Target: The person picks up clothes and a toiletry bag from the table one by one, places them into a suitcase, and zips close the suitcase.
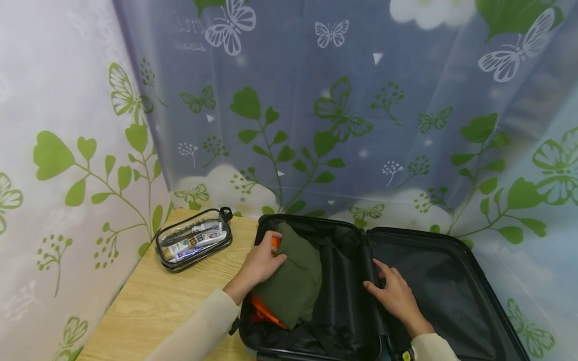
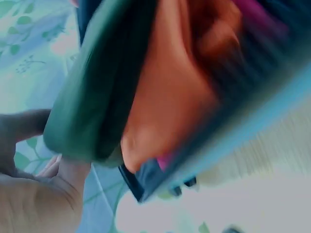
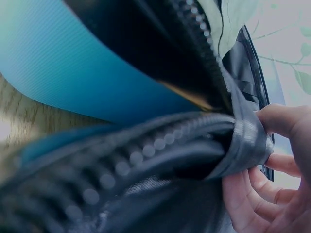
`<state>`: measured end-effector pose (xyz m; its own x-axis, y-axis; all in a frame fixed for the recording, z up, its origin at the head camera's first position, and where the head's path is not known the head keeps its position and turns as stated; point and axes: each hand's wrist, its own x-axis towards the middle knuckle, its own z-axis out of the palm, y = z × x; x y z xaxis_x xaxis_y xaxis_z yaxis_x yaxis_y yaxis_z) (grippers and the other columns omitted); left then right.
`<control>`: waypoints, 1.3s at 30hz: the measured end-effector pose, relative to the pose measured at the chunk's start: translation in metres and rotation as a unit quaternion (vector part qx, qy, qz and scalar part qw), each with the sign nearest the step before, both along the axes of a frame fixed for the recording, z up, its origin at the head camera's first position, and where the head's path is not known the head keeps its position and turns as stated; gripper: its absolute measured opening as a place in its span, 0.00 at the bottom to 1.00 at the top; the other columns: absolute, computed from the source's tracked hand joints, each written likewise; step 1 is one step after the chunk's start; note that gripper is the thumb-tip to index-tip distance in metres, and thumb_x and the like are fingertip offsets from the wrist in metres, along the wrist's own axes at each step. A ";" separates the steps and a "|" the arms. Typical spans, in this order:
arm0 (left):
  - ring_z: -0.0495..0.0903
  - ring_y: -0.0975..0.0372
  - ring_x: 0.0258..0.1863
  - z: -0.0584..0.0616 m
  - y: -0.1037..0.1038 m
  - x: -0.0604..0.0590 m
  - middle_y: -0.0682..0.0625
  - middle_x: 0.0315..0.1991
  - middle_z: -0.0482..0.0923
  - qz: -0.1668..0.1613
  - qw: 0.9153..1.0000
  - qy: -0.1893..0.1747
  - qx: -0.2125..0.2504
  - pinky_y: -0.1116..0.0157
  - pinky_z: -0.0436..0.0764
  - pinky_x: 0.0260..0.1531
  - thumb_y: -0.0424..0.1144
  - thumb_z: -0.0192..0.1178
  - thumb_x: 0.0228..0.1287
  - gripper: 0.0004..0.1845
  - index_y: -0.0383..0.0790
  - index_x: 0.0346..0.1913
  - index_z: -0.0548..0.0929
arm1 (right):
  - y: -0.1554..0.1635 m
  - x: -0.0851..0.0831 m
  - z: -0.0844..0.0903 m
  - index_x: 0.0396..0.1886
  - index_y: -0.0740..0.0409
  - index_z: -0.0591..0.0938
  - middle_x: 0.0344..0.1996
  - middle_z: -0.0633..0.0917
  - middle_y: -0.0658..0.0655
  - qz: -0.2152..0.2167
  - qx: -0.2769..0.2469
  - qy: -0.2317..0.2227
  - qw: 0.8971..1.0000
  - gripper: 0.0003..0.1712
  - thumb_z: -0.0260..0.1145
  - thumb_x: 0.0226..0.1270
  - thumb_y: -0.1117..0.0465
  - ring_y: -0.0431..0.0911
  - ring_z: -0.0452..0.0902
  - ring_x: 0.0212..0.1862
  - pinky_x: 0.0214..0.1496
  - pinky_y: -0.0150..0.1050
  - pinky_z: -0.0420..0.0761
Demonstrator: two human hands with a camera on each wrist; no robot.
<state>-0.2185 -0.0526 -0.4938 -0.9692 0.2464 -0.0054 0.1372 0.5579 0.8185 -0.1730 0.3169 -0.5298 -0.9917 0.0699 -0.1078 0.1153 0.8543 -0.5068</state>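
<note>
A black-lined suitcase [image 1: 343,296] lies unfolded. In its left half is a folded dark green garment [image 1: 295,276], with orange cloth [image 1: 266,311] showing beneath its lower edge. My left hand [image 1: 261,260] rests on the garment's upper left side, thumb apart from the fingers. In the left wrist view the green fold [image 2: 92,107] and orange cloth [image 2: 165,92] lie beside that hand [image 2: 39,189]. At the middle fold my right hand [image 1: 395,293] pinches the suitcase's edge. The right wrist view shows its thumb and fingers on a dark fabric strip [image 3: 245,145] where two zips meet.
On the wooden table [image 1: 158,301] left of the suitcase lies a clear pouch [image 1: 194,240] with black trim, holding several tubes. The suitcase's other half [image 1: 442,286] spreads to the right. A patterned curtain [image 1: 298,100] hangs close behind and along the sides.
</note>
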 end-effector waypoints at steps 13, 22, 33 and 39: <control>0.86 0.50 0.28 -0.011 -0.015 0.019 0.42 0.36 0.89 0.001 0.931 0.114 -0.348 0.54 0.85 0.24 0.43 0.73 0.73 0.17 0.45 0.60 0.90 | -0.002 0.001 -0.001 0.85 0.58 0.67 0.57 0.81 0.67 -0.001 0.002 -0.004 1.000 0.46 0.73 0.76 0.46 0.57 0.81 0.50 0.45 0.57 0.79; 0.83 0.51 0.26 -0.011 -0.015 0.027 0.44 0.32 0.84 -0.001 0.901 0.160 -0.404 0.53 0.85 0.24 0.47 0.75 0.70 0.12 0.42 0.40 0.89 | -0.003 0.001 0.001 0.85 0.58 0.66 0.57 0.80 0.67 -0.003 -0.002 -0.010 1.000 0.46 0.72 0.77 0.45 0.56 0.81 0.48 0.43 0.54 0.79; 0.83 0.51 0.26 -0.015 -0.020 0.031 0.45 0.32 0.83 -0.034 0.889 0.195 -0.413 0.53 0.86 0.25 0.44 0.75 0.70 0.11 0.41 0.34 0.88 | -0.004 0.001 0.002 0.85 0.58 0.66 0.57 0.80 0.67 -0.001 0.001 -0.010 1.000 0.47 0.72 0.76 0.45 0.56 0.80 0.48 0.44 0.54 0.78; 0.81 0.52 0.48 -0.014 -0.027 0.026 0.44 0.52 0.82 -0.109 0.905 0.235 -0.337 0.55 0.88 0.41 0.37 0.75 0.71 0.13 0.44 0.55 0.91 | -0.004 0.000 0.003 0.85 0.58 0.66 0.57 0.80 0.67 -0.002 0.004 -0.011 1.000 0.46 0.72 0.77 0.45 0.57 0.81 0.50 0.46 0.56 0.79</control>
